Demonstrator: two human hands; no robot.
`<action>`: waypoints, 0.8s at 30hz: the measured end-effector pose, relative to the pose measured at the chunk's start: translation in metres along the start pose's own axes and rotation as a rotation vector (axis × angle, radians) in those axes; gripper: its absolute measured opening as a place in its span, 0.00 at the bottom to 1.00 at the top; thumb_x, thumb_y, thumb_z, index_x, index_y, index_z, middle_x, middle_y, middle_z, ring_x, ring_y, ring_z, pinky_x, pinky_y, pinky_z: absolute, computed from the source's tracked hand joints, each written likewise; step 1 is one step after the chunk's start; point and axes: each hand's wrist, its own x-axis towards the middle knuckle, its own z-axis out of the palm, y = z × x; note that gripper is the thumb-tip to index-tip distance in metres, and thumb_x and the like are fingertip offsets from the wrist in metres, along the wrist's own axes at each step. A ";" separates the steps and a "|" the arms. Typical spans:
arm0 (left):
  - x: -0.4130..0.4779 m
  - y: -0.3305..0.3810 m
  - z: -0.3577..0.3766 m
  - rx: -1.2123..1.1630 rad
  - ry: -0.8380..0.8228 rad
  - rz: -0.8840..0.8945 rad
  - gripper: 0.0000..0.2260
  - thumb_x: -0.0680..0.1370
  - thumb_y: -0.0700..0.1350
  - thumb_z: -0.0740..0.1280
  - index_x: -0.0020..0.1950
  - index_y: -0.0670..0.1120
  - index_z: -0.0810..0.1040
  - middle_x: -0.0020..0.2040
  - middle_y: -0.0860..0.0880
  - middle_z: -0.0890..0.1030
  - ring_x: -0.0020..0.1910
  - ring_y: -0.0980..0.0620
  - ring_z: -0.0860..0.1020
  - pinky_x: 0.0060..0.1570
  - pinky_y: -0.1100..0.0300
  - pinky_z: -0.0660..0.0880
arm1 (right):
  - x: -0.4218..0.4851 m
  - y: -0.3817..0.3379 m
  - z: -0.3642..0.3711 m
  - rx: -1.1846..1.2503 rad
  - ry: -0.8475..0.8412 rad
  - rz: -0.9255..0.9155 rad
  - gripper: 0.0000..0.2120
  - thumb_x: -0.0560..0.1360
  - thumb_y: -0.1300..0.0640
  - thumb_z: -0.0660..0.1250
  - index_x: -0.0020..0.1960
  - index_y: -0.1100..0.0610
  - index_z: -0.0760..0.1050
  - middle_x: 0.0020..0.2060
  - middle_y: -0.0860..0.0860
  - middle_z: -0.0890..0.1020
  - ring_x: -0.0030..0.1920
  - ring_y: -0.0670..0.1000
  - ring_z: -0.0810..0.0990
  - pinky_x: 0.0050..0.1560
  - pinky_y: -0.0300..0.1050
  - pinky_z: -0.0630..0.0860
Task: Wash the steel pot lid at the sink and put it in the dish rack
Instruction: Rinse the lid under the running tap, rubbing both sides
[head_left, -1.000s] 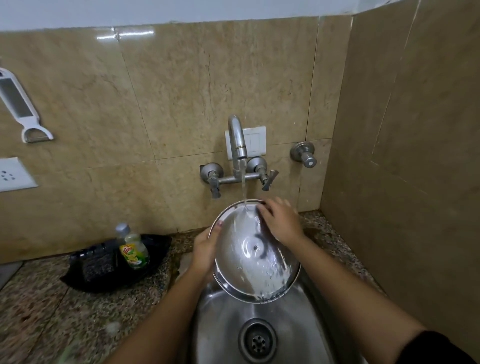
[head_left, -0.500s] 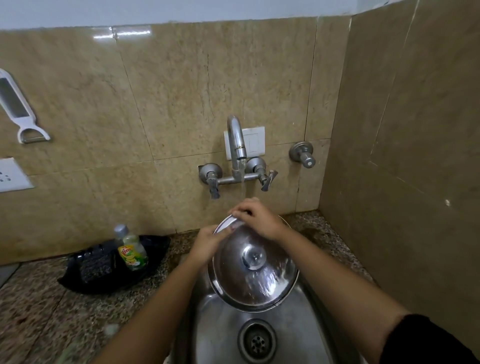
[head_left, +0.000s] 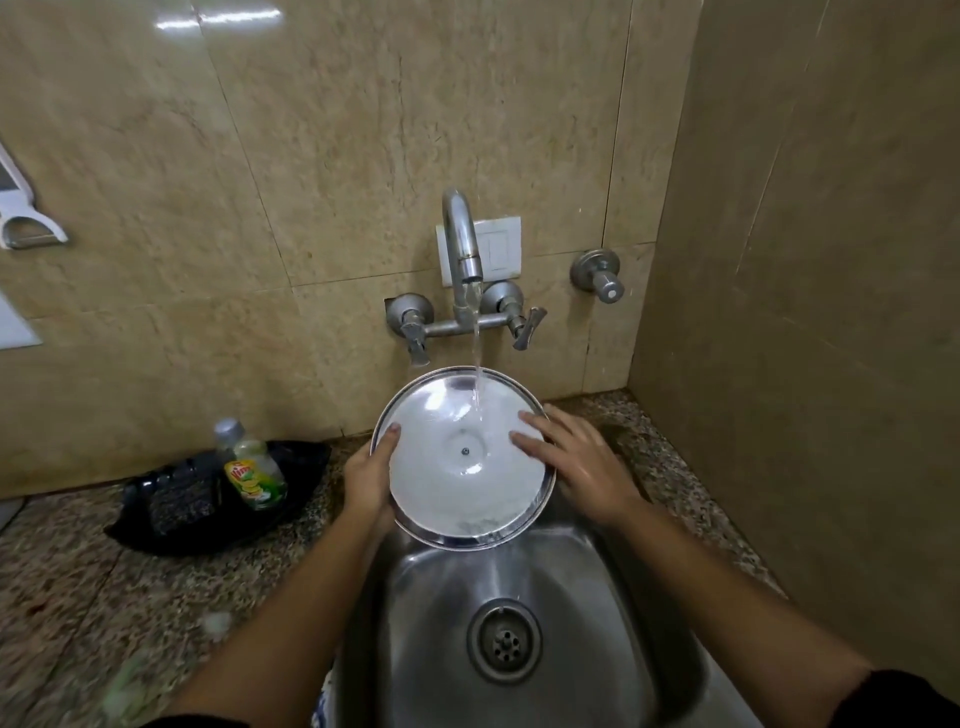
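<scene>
While rinsing under way, noted from near to far. Forearms bare, dark sleeve edges at bottom corners. Steel sink (head_left: 613, 613) below: brushed, dull sheen, rounded bowl, round perforated drain (head_left: 503, 640) at centre. Speckled granite counter (head_left: 67, 597) to either side, rough-looking, wet patches possible but blurred.

Steel pot lid (head_left: 462, 457) held tilted over back part of sink, underside toward camera: shallow round dome, flat polished rim, small rivet at centre, surface milky under film of water. Left hand (head_left: 370, 480) closed on left rim, thumb hooked over edge, fingers hidden behind. Right hand (head_left: 576, 470) open and flat, fingers spread across right rim and inner face, rubbing rather than gripping, by appearance.

Risks, as judgement: wet smooth steel held by one pinch only; slip likely if left thumb relaxes, lid then dropping into sink. Stream striking tilted concave face; splash toward counter or sleeves likely if tilt steepens. Thin rim possibly sharp under sliding fingers.

Left of sink: black tray (head_left: 208, 509), glossy plastic, carrying dark scrub pad and small dish soap bottle (head_left: 249, 467), clear with yellow-green label, grey cap. Farther: wall-mounted tap (head_left: 464, 249), curved matte metal spout, running thin stream onto upper lid. Beige glossy wall tiles (head_left: 337, 156) behind. Dish rack not in view.
</scene>
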 end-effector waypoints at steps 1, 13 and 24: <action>0.000 0.000 0.000 -0.016 0.004 -0.038 0.08 0.76 0.46 0.69 0.48 0.41 0.80 0.46 0.40 0.83 0.43 0.41 0.81 0.48 0.49 0.79 | 0.001 -0.001 -0.001 0.007 0.028 -0.053 0.25 0.73 0.59 0.68 0.68 0.47 0.71 0.71 0.48 0.70 0.73 0.54 0.63 0.72 0.50 0.53; 0.011 0.005 -0.009 -0.178 -0.178 -0.355 0.25 0.79 0.63 0.53 0.63 0.48 0.78 0.51 0.42 0.84 0.49 0.45 0.82 0.53 0.50 0.75 | 0.051 -0.017 -0.053 0.968 -0.093 0.366 0.09 0.75 0.58 0.67 0.53 0.48 0.73 0.48 0.46 0.79 0.50 0.45 0.79 0.49 0.41 0.76; -0.006 0.006 0.028 -0.085 -0.138 -0.181 0.16 0.79 0.48 0.64 0.60 0.38 0.76 0.53 0.40 0.80 0.43 0.44 0.80 0.32 0.56 0.78 | 0.059 0.002 -0.024 1.167 0.174 0.870 0.08 0.74 0.64 0.66 0.51 0.56 0.78 0.42 0.51 0.82 0.47 0.55 0.80 0.49 0.48 0.75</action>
